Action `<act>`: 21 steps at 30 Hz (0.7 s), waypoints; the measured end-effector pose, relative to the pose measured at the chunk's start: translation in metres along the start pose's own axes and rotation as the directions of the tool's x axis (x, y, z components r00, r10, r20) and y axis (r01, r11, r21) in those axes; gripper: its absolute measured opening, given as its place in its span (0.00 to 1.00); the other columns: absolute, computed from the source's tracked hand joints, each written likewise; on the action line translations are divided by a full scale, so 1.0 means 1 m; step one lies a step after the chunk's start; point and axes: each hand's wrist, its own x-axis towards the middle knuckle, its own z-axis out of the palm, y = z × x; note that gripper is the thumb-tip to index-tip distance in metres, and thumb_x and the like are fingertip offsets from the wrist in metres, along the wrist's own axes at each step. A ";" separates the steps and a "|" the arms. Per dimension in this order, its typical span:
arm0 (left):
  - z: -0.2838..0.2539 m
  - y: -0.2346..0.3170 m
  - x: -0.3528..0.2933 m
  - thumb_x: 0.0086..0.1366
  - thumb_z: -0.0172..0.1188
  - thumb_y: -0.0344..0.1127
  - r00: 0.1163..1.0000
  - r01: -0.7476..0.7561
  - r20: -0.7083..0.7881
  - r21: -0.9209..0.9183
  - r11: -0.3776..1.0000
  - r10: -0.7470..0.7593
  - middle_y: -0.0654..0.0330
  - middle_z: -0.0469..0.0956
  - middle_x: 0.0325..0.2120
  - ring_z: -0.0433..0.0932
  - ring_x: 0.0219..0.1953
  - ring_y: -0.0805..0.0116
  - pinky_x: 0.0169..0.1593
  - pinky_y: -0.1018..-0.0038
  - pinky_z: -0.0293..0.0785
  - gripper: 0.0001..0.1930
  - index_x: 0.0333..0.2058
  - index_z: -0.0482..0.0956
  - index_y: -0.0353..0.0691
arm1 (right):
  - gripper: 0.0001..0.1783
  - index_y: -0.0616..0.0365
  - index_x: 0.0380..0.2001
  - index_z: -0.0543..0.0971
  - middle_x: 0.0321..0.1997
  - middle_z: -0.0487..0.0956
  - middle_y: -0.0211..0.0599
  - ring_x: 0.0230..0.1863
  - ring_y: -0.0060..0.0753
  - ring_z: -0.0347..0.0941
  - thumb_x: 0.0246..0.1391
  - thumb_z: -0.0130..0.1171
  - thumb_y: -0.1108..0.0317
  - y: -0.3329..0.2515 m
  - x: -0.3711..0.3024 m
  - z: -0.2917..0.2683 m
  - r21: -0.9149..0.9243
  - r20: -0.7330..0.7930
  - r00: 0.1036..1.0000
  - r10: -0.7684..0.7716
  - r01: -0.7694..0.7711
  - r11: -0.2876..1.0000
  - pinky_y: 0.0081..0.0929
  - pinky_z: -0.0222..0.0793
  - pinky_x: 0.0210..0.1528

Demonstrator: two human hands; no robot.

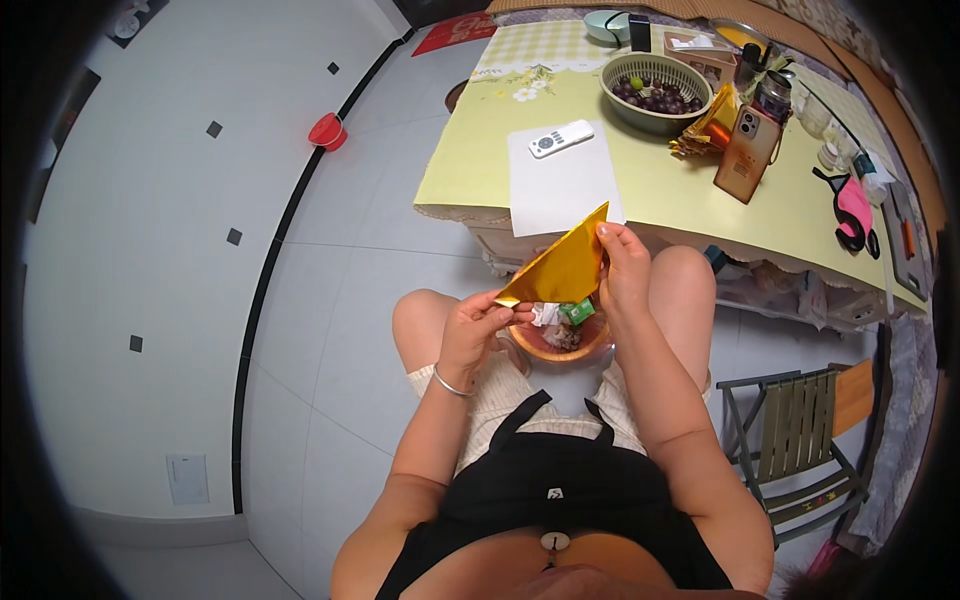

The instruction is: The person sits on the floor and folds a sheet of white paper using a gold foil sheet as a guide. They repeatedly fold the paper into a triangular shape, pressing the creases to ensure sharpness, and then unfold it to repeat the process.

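A sheet of shiny gold paper, folded to a pointed shape, is stretched between my two hands above my lap. My left hand pinches its lower left corner, where a small pale tip shows. On the other side my right hand grips the right edge, thumb on the near face. Below the paper stands a round waste bin between my knees, with crumpled white tissue and a green packet in it; the paper covers part of it.
Ahead is a table with a white sheet, a remote control, a basket of grapes, folded gold papers, an upright phone and a pink-black strap item. A folding chair stands right; a red bucket sits by the wall.
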 end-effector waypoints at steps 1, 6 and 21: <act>-0.003 -0.003 0.001 0.66 0.58 0.26 1.000 0.001 -0.030 0.007 1.000 -0.001 0.46 0.82 0.41 0.83 0.42 0.59 0.50 0.68 0.78 0.15 0.50 0.76 0.26 | 0.03 0.59 0.34 0.79 0.28 0.79 0.26 0.25 0.13 0.70 0.61 0.60 0.72 -0.001 -0.002 0.001 -0.008 0.013 1.000 -0.002 0.002 1.000 0.12 0.65 0.28; 0.007 0.001 0.001 0.66 0.59 0.28 0.974 -0.052 -0.220 -0.003 0.999 0.050 0.50 0.83 0.35 0.83 0.34 0.64 0.43 0.72 0.79 0.10 0.42 0.79 0.27 | 0.03 0.57 0.32 0.79 0.25 0.76 0.21 0.22 0.09 0.63 0.59 0.62 0.71 -0.005 -0.008 0.011 -0.035 0.100 0.995 0.009 -0.005 0.999 0.10 0.57 0.24; -0.013 -0.004 0.002 0.64 0.61 0.24 0.941 -0.146 -0.320 -0.080 0.986 0.113 0.58 0.80 0.29 0.76 0.29 0.71 0.36 0.76 0.76 0.05 0.38 0.81 0.29 | 0.02 0.58 0.34 0.77 0.27 0.78 0.22 0.25 0.09 0.68 0.61 0.59 0.73 -0.013 -0.012 0.015 -0.214 0.250 0.967 0.043 0.012 0.977 0.10 0.62 0.29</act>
